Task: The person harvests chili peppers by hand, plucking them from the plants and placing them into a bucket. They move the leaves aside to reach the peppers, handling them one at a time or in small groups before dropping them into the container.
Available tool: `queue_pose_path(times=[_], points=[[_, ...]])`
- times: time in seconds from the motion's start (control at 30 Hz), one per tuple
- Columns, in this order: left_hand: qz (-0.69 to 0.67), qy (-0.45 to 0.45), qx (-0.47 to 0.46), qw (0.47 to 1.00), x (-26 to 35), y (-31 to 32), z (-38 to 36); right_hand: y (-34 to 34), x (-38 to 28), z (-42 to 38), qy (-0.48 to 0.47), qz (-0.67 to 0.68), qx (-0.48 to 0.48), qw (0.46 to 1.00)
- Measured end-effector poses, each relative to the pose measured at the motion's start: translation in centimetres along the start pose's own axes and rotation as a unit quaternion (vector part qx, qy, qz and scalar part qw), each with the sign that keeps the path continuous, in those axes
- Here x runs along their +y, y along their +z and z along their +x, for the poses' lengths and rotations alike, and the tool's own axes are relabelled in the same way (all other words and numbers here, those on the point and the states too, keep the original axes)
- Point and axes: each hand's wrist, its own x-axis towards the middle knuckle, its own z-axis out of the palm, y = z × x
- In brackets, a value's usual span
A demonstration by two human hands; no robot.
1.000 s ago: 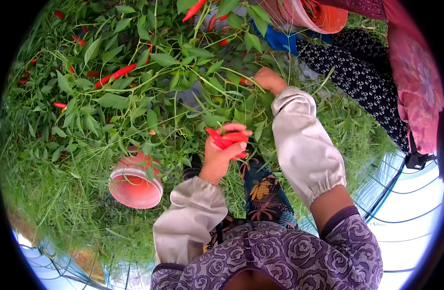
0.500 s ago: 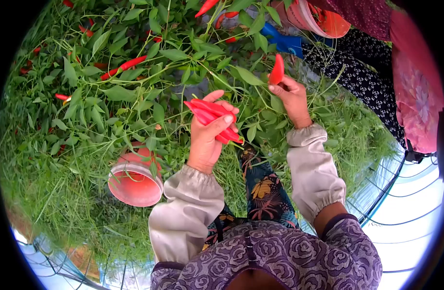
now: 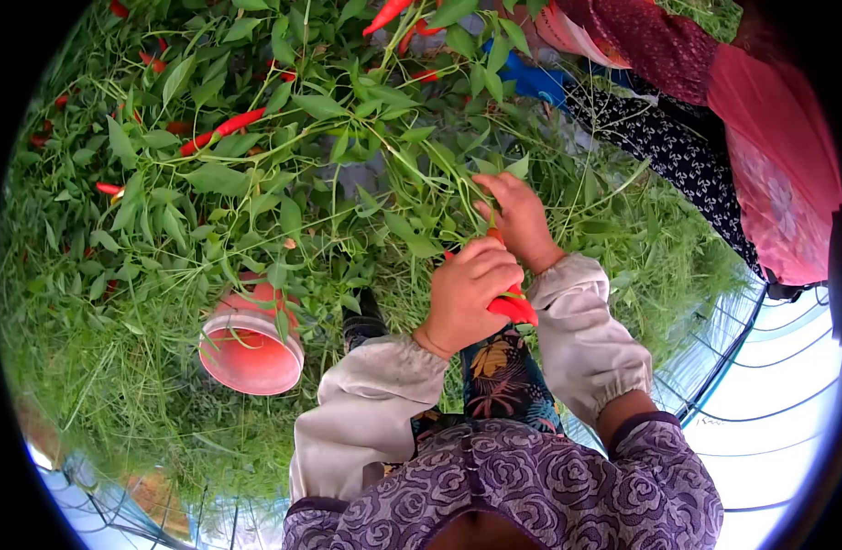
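Picking, apparently: left hand clasps red peppers; right hand just beyond, by green stems, pinch unclear; next calls for steady left hold

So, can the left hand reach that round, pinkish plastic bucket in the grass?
Probably yes: the round, pinkish plastic bucket lies close by, its open mouth facing this way. But the left hand holds long, shiny red peppers, so its fingers don't look free.
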Motion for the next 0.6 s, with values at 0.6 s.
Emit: queue_pose_path(times=[0.6], points=[[0.080, -0.327, -0.166, 0.927, -0.1, -2.0, 4.9, -0.9, 4.2, 2.1, 0.154, 0.321, -0.155, 0.922]])
